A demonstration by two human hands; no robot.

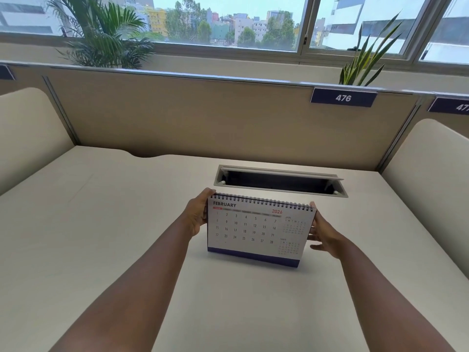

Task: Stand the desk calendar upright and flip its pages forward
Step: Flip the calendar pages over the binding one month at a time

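Beige desk (101,237): desk calendar (253,232) upright between hands, left hand (196,215) gripping edge, right hand (323,235) spread beside

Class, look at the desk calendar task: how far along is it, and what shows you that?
Done: the desk calendar stands upright on the desk. In hand: the left hand grips its left edge, while the right hand sits at its right edge. Left: it shows February, so further pages wait to be flipped.

Matt paper calendar (253,229) with metal spiral binding (264,200), smooth matt desk (101,224)
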